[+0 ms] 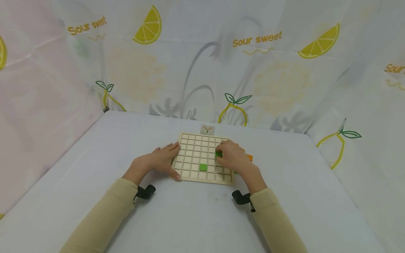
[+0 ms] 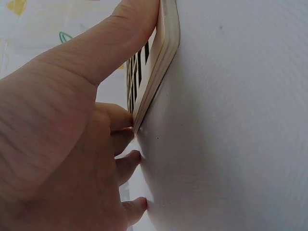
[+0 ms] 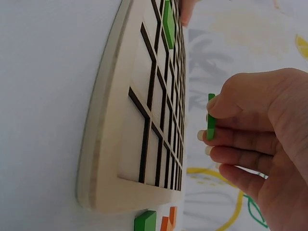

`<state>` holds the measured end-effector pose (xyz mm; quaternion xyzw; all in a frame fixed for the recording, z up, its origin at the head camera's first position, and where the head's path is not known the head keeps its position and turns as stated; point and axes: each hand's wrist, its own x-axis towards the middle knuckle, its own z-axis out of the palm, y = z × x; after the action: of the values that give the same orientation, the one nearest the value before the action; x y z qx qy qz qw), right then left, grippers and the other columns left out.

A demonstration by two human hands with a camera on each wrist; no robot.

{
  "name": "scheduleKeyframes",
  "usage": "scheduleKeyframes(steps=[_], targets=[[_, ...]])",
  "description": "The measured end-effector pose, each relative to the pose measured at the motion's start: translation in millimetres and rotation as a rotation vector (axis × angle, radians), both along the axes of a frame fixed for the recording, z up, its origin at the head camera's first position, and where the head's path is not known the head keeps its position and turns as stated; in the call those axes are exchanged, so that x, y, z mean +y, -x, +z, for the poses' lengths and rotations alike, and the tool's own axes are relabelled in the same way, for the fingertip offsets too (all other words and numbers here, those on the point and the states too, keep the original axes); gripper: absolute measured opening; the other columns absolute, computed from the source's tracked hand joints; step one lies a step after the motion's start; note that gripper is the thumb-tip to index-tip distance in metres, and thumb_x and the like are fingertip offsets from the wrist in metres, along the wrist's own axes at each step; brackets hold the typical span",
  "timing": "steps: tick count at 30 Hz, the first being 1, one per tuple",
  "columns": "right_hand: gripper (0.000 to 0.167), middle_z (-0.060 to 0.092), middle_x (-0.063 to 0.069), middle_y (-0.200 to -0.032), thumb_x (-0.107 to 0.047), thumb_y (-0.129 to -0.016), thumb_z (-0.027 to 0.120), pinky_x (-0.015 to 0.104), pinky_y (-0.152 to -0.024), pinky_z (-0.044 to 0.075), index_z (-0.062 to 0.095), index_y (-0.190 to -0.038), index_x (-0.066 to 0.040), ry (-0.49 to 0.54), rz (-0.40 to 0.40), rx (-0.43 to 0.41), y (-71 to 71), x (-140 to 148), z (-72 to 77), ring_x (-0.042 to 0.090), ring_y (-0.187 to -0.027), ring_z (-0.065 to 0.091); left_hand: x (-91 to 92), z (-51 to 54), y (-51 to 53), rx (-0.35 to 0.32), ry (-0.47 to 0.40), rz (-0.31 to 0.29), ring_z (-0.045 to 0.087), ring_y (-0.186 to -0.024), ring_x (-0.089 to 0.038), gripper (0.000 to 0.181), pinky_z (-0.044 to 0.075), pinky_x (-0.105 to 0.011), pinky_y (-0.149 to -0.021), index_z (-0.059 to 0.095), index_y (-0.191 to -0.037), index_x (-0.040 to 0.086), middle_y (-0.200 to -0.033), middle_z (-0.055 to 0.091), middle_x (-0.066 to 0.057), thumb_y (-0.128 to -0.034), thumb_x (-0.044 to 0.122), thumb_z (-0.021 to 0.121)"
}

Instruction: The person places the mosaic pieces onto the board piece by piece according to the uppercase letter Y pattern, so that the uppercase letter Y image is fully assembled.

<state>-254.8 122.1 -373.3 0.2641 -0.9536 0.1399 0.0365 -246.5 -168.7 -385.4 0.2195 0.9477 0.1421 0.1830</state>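
Left hand (image 1: 162, 160): resting straight-fingered against board (image 1: 193, 148) edge | right hand (image 1: 234, 156): pinching green tile (image 3: 211, 120) over board | board: lying between hands | second green tile (image 1: 203, 167): sitting between hands | orange tiles (image 1: 250, 157): lying beside right hand

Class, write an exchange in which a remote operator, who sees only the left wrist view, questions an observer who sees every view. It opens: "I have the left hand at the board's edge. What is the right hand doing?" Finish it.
Observer: The right hand pinches a green tile, held clear of the board.

Operator: Does any tile lie on the grid?

Observer: Yes, a second green tile lies on a cell in the nearer half.

Operator: What is just beyond the board's far edge?

Observer: A small card with a printed grid lies there.
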Motion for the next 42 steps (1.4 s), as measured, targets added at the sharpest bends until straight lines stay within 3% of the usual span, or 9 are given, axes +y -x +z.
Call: scheduleKeyframes(steps=[7, 18, 23, 28, 42], targets=[[0.021, 0.068, 0.004, -0.097, -0.004, -0.084, 0.061, 0.031, -0.074, 0.048, 0.075, -0.100, -0.008, 0.012, 0.044, 0.006, 1.0, -7, -0.2, 0.021, -0.093, 0.058, -0.2, -0.5, 1.1, -0.008, -0.010, 0.002, 0.004, -0.156, -0.039, 0.129, 0.010, -0.066, -0.121, 0.008, -0.159, 0.001, -0.168, 0.002, -0.017, -0.0715, 0.063, 0.080], [0.022, 0.070, 0.003, -0.103, -0.010, -0.088, 0.065, 0.033, -0.081, 0.052, 0.076, -0.106, -0.010, -0.034, 0.031, -0.015, 0.7, -22, -0.2, 0.022, -0.102, 0.061, 1.6, 2.3, 0.3, -0.008, -0.007, 0.005, 0.005, -0.155, -0.040, 0.128, 0.010, -0.067, -0.120, 0.009, -0.159, 0.001, -0.168, 0.002, -0.016, -0.0717, 0.062, 0.080], [0.019, 0.069, 0.000, -0.098, -0.013, -0.088, 0.066, 0.030, -0.076, 0.050, 0.076, -0.105, -0.012, -0.053, 0.038, -0.032, 1.8, -28, -3.9, 0.018, -0.095, 0.059, 1.2, 0.3, 1.4, 0.001, -0.001, 0.002, 0.006, -0.155, -0.041, 0.129, 0.011, -0.068, -0.120, 0.009, -0.159, 0.001, -0.168, 0.003, -0.017, -0.0715, 0.063, 0.080], [0.018, 0.069, 0.000, -0.099, -0.015, -0.089, 0.068, 0.031, -0.082, 0.051, 0.076, -0.105, -0.011, -0.050, 0.060, -0.029, 1.0, -33, -6.9, 0.016, -0.094, 0.057, 0.1, -0.5, 1.4, -0.002, -0.003, 0.006, 0.005, -0.155, -0.040, 0.128, 0.010, -0.068, -0.120, 0.009, -0.159, 0.001, -0.168, 0.002, -0.016, -0.0716, 0.062, 0.080], [0.026, 0.070, 0.004, -0.107, -0.015, -0.090, 0.066, 0.033, -0.083, 0.052, 0.075, -0.113, -0.009, -0.075, 0.090, -0.019, -0.8, -39, -10.6, 0.019, -0.098, 0.060, 0.5, 2.0, -0.4, -0.002, -0.014, 0.006, 0.006, -0.155, -0.041, 0.127, 0.010, -0.068, -0.119, 0.010, -0.159, 0.000, -0.168, 0.003, -0.017, -0.0721, 0.061, 0.081]])
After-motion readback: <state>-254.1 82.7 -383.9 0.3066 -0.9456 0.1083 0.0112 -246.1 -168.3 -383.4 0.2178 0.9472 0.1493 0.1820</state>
